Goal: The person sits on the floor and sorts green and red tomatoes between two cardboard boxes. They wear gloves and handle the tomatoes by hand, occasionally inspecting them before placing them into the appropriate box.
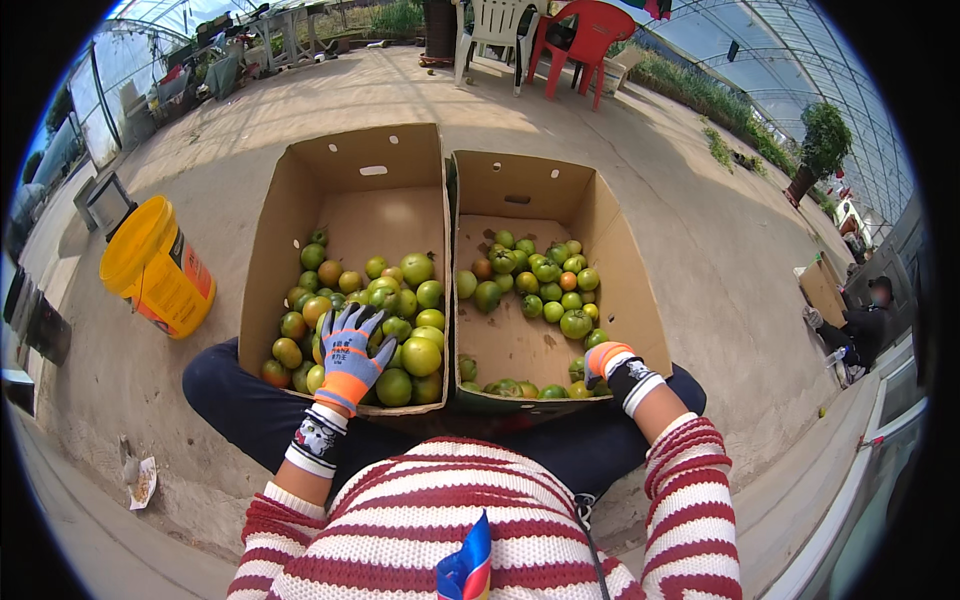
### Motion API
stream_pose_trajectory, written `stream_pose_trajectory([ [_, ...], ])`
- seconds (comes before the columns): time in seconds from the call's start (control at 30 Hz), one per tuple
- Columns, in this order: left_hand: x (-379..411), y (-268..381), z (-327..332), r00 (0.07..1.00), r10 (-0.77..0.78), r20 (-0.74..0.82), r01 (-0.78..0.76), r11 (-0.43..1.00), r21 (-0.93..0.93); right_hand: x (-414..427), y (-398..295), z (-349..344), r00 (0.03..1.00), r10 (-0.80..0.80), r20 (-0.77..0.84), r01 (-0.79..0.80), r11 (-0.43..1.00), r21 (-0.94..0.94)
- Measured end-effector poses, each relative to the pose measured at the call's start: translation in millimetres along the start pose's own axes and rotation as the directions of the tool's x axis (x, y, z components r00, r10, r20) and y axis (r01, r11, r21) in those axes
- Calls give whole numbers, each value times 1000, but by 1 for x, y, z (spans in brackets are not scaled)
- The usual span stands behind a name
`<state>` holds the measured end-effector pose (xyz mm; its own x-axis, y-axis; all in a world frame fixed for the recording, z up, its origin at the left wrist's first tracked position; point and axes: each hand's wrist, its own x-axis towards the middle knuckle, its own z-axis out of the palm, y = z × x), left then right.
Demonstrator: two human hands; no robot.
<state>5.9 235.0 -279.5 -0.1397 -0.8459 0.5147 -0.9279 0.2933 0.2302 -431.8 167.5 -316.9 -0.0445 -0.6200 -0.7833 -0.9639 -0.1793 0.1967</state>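
Two open cardboard boxes stand side by side before me, both holding green and reddish tomatoes. My left hand, in a grey-blue and orange work glove, lies palm down on the tomatoes in the left box. Its fingers are spread and extended; what is under the palm is hidden. Around it are large green tomatoes and smaller reddish ones. My right hand, gloved alike, reaches into the near right corner of the right box. Its fingers are mostly hidden, beside a few green tomatoes.
A yellow bucket stands on the concrete floor to the left. White and red plastic chairs are beyond the boxes. Another person sits at the far right. My crossed legs border the boxes' near side.
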Motion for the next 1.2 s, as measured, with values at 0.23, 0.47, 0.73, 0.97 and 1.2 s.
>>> stream_pose_trajectory([
  [0.23, -2, 8, -3, 994, 109, 23, -106, 989, -103, -43, -37, -32, 974, -47, -223, -28, 947, -320],
  [0.47, 16, 45, -32, 969, -56, 242, 242, -19, -970, -124, -125, -90, 485, -186, -854, 418, 907, 40],
  [0.73, 12, 15, -39, 987, -153, 42, 55, 82, -995, -173, -241, -104, -195, -339, -921, 686, 623, -375],
  [0.97, 7, 1, -21, 954, -196, -227, 130, 952, -276, -77, -83, -100, 533, -33, -845, 220, 970, 101],
  [1.2, -5, 14, 3, 969, 227, 99, -227, 974, -14, -8, 12, -21, 987, 133, -91, -121, 985, 127],
])
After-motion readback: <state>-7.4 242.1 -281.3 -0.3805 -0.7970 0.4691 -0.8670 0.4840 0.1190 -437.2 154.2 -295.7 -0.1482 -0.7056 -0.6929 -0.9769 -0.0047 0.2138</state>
